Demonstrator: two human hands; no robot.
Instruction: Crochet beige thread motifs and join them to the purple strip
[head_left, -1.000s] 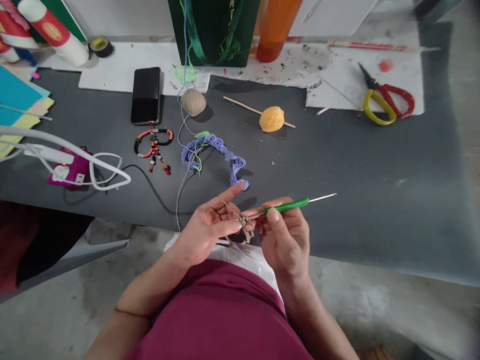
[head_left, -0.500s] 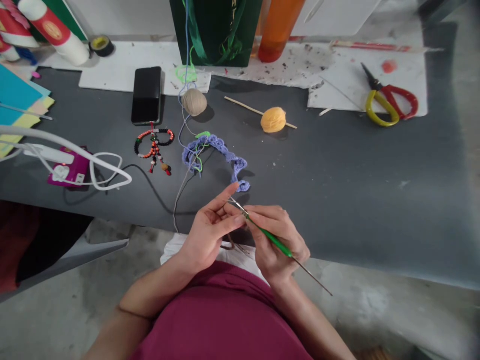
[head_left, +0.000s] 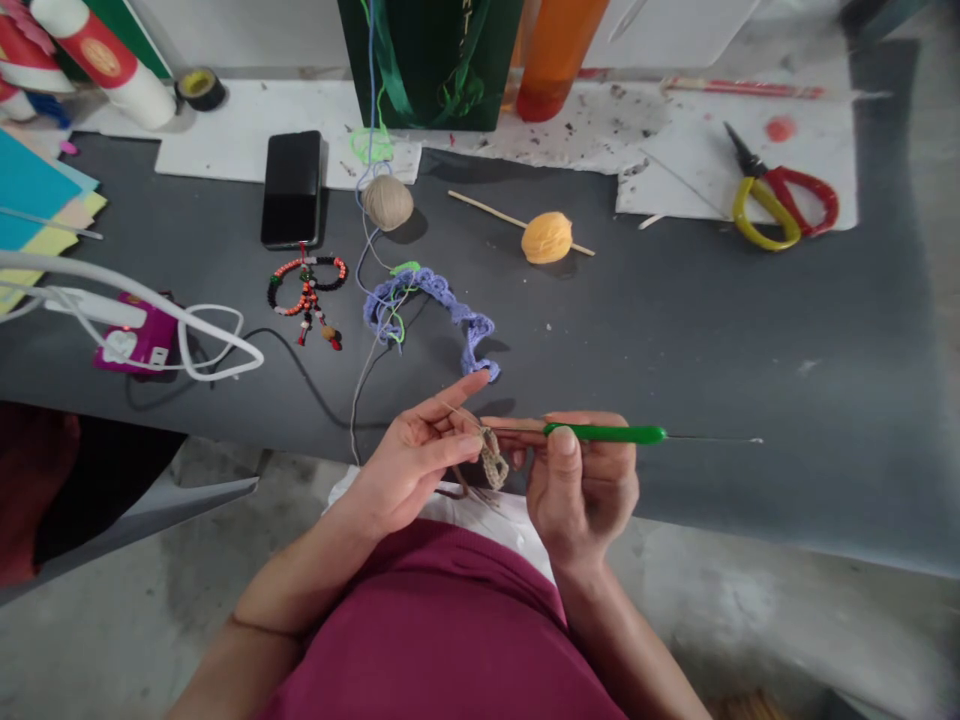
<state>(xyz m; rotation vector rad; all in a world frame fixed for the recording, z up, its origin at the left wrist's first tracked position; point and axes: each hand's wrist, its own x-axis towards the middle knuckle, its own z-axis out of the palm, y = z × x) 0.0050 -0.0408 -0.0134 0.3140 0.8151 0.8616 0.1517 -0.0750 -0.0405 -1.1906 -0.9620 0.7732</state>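
Pinched in my left hand (head_left: 420, 455) is a small beige crochet piece (head_left: 493, 462), dangling from the thumb and fingertips. My left index finger points out past it with yarn over it. My right hand (head_left: 581, 480) grips a crochet hook (head_left: 606, 433) by its green handle, now lying almost level, its thin metal shaft pointing right. The right fingertips reach towards the beige piece; whether they touch it I cannot tell. A grey-beige yarn ball (head_left: 388, 203) sits farther back, its strand running down towards my lap. Just beyond my left fingertip lies a wavy blue-purple crochet strip (head_left: 450, 300).
Scissors (head_left: 780, 205) with red and yellow handles lie at the back right. A yellow yarn ball (head_left: 547, 238) is skewered on a stick. At left are a phone (head_left: 292, 190), a beaded bracelet (head_left: 307, 285) and white cables (head_left: 217, 340). An orange bottle (head_left: 559, 60) stands behind.
My right hand has turned and shifted slightly right, swinging the hook from a downward slant to nearly level and away from the work. More of the beige piece now shows.
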